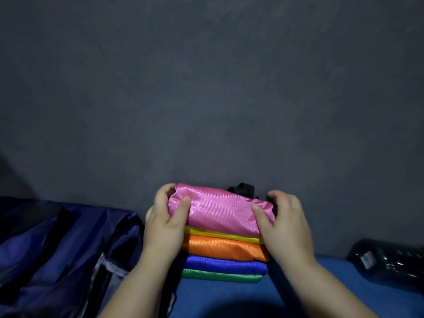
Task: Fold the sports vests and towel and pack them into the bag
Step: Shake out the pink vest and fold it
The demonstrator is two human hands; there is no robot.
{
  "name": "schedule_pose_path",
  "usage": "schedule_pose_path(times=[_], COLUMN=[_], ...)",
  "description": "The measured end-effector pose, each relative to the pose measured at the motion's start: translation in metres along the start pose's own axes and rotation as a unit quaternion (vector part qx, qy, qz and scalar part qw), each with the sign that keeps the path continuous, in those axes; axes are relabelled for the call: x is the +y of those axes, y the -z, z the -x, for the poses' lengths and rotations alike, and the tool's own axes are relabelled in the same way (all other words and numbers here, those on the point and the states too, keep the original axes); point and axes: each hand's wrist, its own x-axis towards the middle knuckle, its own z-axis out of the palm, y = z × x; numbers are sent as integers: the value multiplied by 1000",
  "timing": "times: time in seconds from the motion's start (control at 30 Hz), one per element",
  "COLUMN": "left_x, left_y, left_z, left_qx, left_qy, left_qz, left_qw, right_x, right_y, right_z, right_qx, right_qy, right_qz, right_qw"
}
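- No text, brand, number or sign can be read anywhere.
- The black object [390, 262] at the right carries a small pale label [367, 258], but it is too blurred to read any letter on it.

Dim, soft-focus wide-angle view; corners darken, shadow pools along the bottom edge.

Bag [68, 249] crowds left, black bottle [390, 262] right — wall [206, 88] behind
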Motion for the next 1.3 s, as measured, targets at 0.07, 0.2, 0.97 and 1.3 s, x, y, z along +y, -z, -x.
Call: schedule_pose_path(times=[0.07, 0.2, 0.97, 1.3], left_x=[0, -1, -13, -17], left_y=[-1, -7, 4, 2], left_z=[0, 1, 0, 0], left_qx=[-1, 29, -117, -100], left_qy=[-7, -59, -168, -173], left_qz=[17, -59, -179, -173], left_qw=[1000, 996, 962, 964], right_x=[1, 2, -21, -39], right_y=[-3, -8, -7, 4], right_z=[1, -6, -6, -16], right_qx=[88, 55, -160, -235], right_qy=[99, 295, 233, 228], right_qz=[17, 20, 130, 173], right_qw=[991, 954, 950, 929])
